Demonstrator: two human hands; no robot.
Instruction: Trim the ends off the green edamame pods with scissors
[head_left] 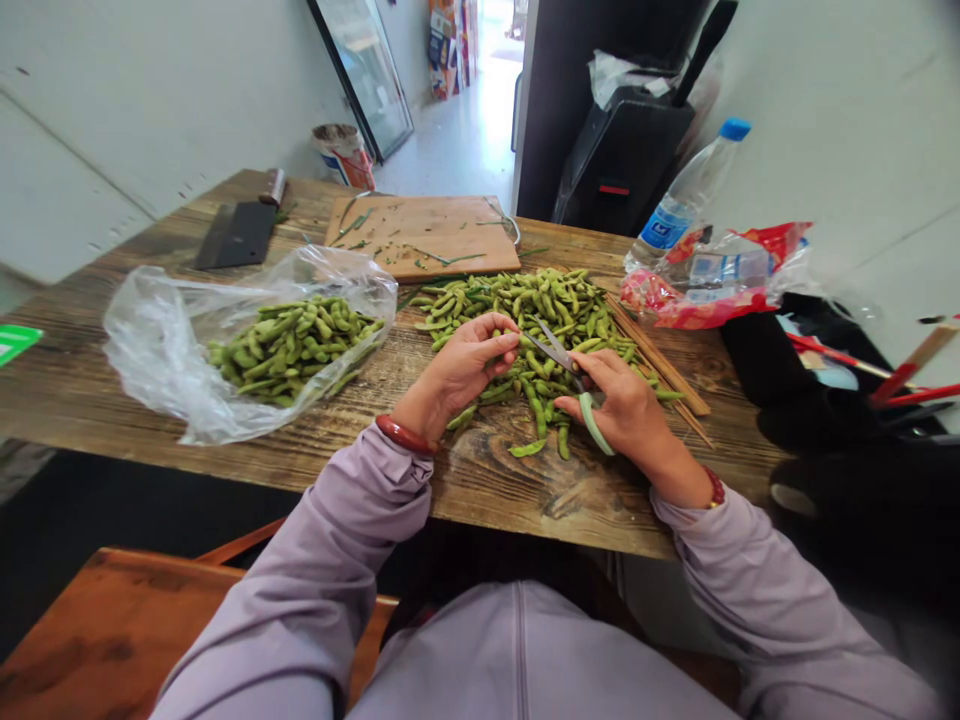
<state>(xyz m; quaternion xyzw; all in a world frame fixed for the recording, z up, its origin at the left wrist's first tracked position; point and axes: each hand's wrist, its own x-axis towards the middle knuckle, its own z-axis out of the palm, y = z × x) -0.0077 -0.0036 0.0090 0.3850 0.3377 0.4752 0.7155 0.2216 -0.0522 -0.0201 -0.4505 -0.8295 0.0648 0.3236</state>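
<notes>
My right hand (pixel 619 400) grips a pair of scissors (pixel 559 350) with pale green handles. The blades are parted and point up and left, their tips close to the fingertips of my left hand (pixel 472 365). Thumb and forefinger of that left hand are pinched together; whatever they hold is too small or hidden to make out. Both hands are above a heap of green edamame pods (pixel 540 295) on the wooden table (pixel 517 490). To the left, a clear plastic bag (pixel 161 345) lies open with more pods (pixel 300 345) in it.
Behind the heap is a cutting board (pixel 427 225) with green scraps; a cleaver (pixel 240 232) lies farther left. Wooden chopsticks (pixel 667 370) run along the heap's right side. A plastic bottle (pixel 675 205) and red-and-clear packaging (pixel 712 280) are at the right, near a black bin (pixel 630 150).
</notes>
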